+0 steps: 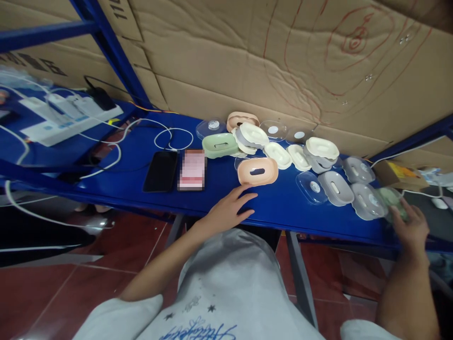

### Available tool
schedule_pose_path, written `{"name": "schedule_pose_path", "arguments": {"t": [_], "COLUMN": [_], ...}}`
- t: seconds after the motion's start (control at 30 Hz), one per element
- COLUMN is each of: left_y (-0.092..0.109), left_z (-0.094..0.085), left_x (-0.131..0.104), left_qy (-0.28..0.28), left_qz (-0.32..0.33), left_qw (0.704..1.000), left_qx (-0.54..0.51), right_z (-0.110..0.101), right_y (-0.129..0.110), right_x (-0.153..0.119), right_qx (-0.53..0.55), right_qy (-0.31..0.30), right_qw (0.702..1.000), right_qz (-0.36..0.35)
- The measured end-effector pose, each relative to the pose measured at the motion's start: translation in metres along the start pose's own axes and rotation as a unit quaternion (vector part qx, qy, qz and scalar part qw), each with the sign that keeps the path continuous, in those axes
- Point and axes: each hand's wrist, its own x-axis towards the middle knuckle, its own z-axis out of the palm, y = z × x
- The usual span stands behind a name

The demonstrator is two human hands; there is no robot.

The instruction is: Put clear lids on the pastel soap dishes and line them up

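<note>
My left hand [231, 208] is held over the front of the blue table, fingers spread, with a fingertip at the near edge of a peach soap dish [250, 175] with a slot in its middle. Nothing is in that hand. At the table's right end my right hand [412, 224] grips a green soap dish [392, 197] that has a clear cover; the hand is slightly blurred. Next to it lie covered grey soap dishes [369, 200], an uncovered grey dish [334, 189] and a clear lid [311, 188]. Another green dish [219, 145] sits left of the cream trays [278, 155].
Two phones, one dark [160, 171] and one lit [192, 170], lie left of the dishes. White cables [173, 138] trail from a power strip [71, 125]. Cardboard [230, 52] walls the back. A small cardboard box [399, 175] stands beyond my right hand.
</note>
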Motion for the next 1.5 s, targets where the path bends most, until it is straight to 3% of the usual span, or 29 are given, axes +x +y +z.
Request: {"name": "schedule_pose_path", "arguments": {"t": [0.1,0.27,0.33,0.4,0.47,0.53,0.57,0.63,0.73,0.83,0.93,1.07,1.17,1.33,1.5], "left_y": [0.000,0.001,0.001,0.001,0.001,0.002,0.003,0.006,0.011,0.012,0.007,-0.005,-0.013,-0.010,-0.002], "left_z": [0.001,0.002,0.002,0.002,0.002,-0.001,-0.003,-0.008,-0.016,-0.023,-0.026,-0.026,-0.025,-0.029,-0.043], "left_x": [0.000,0.000,-0.001,-0.001,-0.002,-0.003,-0.004,-0.005,-0.008,-0.009,-0.002,0.023,0.039,0.033,0.021], "left_qy": [0.015,0.056,0.060,0.056,0.065,0.087,0.094,0.092,0.085,0.115,0.136,0.102,0.077,0.101,0.151], "left_qz": [0.009,0.020,0.022,0.040,0.071,0.100,0.111,0.126,0.131,0.116,0.072,-0.010,-0.033,-0.001,-0.031], "left_qw": [1.000,0.997,0.995,0.995,0.994,0.991,0.989,0.983,0.977,0.980,0.988,0.980,0.971,0.977,0.988], "left_qx": [0.010,0.055,0.075,0.077,0.054,0.002,-0.031,-0.099,-0.148,-0.112,-0.008,0.170,0.224,0.189,0.025], "right_z": [0.000,0.001,0.000,-0.003,-0.009,-0.015,-0.018,-0.020,-0.015,-0.008,-0.005,-0.005,-0.005,-0.003,0.001], "right_y": [-0.010,-0.010,-0.030,-0.075,-0.145,-0.228,-0.269,-0.339,-0.395,-0.401,-0.386,-0.368,-0.360,-0.355,-0.355], "right_x": [-0.003,0.004,0.007,0.004,-0.008,-0.027,-0.038,-0.056,-0.066,-0.064,-0.063,-0.070,-0.074,-0.073,-0.071], "right_qx": [-0.020,-0.007,-0.009,-0.003,0.041,0.144,0.183,0.220,0.277,0.330,0.331,0.288,0.261,0.184,0.096], "right_qy": [-0.034,-0.043,-0.023,0.017,0.027,-0.066,-0.134,-0.207,-0.251,-0.219,-0.248,-0.298,-0.319,-0.331,-0.329], "right_qw": [0.997,0.997,0.999,1.000,0.997,0.975,0.954,0.911,0.866,0.876,0.899,0.910,0.904,0.915,0.934], "right_qz": [0.061,0.067,0.046,0.006,-0.057,-0.157,-0.197,-0.280,-0.331,-0.277,-0.144,0.034,0.110,0.136,0.099]}}
